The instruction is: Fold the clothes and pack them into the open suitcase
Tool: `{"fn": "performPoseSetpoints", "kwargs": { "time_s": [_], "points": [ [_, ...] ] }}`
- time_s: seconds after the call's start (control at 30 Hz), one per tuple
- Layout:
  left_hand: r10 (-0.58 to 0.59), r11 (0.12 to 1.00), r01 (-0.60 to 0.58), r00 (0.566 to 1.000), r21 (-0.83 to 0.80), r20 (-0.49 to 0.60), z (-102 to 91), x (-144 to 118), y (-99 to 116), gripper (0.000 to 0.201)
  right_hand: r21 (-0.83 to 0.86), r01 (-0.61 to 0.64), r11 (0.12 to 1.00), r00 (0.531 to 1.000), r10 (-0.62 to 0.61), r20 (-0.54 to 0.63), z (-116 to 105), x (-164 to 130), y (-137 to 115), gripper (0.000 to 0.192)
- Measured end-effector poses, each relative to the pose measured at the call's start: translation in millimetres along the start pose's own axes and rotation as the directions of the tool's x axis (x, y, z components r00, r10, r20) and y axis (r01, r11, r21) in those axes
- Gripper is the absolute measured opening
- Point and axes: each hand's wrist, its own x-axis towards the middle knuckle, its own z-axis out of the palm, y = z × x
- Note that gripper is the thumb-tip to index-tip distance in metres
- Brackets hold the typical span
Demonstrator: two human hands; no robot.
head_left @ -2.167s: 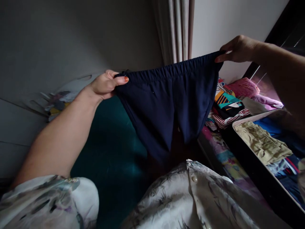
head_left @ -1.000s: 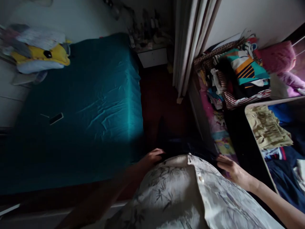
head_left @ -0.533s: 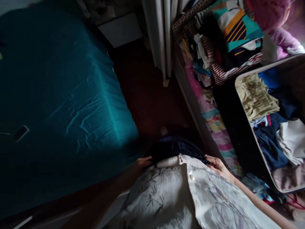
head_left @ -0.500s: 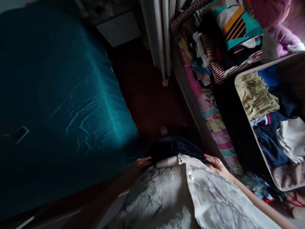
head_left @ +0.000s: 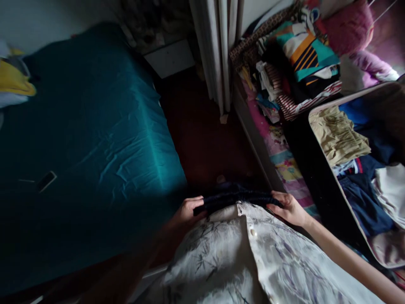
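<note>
Both hands hold a dark navy garment [head_left: 236, 196] low against the person's front, just above the hem of the patterned shirt [head_left: 253, 261]: the left hand [head_left: 186, 211] has its grip clenched on one end of the elastic waistband, and the right hand [head_left: 287, 207] is grasping the other end, so the band runs stretched between them. By the look of it the step in hand is gathering or folding the garment at waist height — most of the cloth hangs out of sight in the dark below the hands. A further fold would call for bringing the two ends together while both holds stay firm, since the fabric is limp and will sag in the middle. Half a second ago the hands sat a little lower and nearer the shirt; now they have risen slightly and the waistband shows more clearly. Two seconds back the garment was held up high and spread wide at arm's length. The teal bed [head_left: 95, 139] lies to the left, and the open suitcase [head_left: 319, 110] of clothes stands to the right.
</note>
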Motion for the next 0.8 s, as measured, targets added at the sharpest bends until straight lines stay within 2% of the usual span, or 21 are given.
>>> {"fn": "performPoseSetpoints", "kwargs": {
  "time_s": [0.07,0.1,0.23,0.33,0.4,0.47,0.53,0.63,0.7,0.77,0.8],
  "points": [
    [-0.039,0.999,0.039,0.964,-0.005,-0.262,-15.6,10,16,0.023,-0.05,0.053,0.997,0.998,-0.054,-0.018,-19,24,-24,0.054],
    [-0.021,1.0,0.017,0.939,-0.013,-0.343,-27.1,16,24,0.023,-0.076,0.083,0.994,0.996,-0.086,-0.035,-29,36,-39,0.054],
    [0.074,0.996,-0.094,0.829,-0.008,-0.554,-83.7,36,61,0.018,-0.172,0.204,0.964,0.964,-0.228,-0.138,-66,73,-104,0.058],
    [0.061,0.996,-0.085,0.719,-0.001,-0.692,-108.2,40,98,0.019,-0.22,0.284,0.933,0.907,-0.336,-0.253,-68,78,-154,0.058],
    [0.052,0.994,-0.107,0.652,-0.024,-0.757,-105.3,38,127,0.02,-0.245,0.353,0.903,0.857,-0.418,-0.302,-50,72,-183,0.055],
    [0.126,0.977,-0.212,0.64,-0.016,-0.758,-90.2,36,156,0.02,-0.288,0.462,0.839,0.806,-0.532,-0.257,-24,62,-206,0.048],
    [0.239,0.942,-0.336,0.653,0.007,-0.719,-71.6,34,180,0.018,-0.328,0.571,0.753,0.747,-0.642,-0.171,1,54,-221,0.038],
    [0.331,0.897,-0.442,0.674,-0.002,-0.66,-56.9,30,202,0.014,-0.388,0.615,0.686,0.695,-0.704,-0.144,19,49,-232,0.041],
    [0.387,0.871,-0.491,0.694,-0.006,-0.608,-62.6,29,207,0.018,-0.442,0.583,0.682,0.686,-0.705,-0.182,16,52,-236,0.043],
    [0.451,0.828,-0.56,0.7,-0.032,-0.554,-80.0,31,203,0.026,-0.472,0.554,0.686,0.674,-0.702,-0.23,4,58,-243,0.038],
    [0.472,0.8,-0.596,0.689,-0.062,-0.55,-91.5,34,197,0.03,-0.471,0.549,0.69,0.668,-0.702,-0.249,-5,62,-249,0.035]
  ]
}}
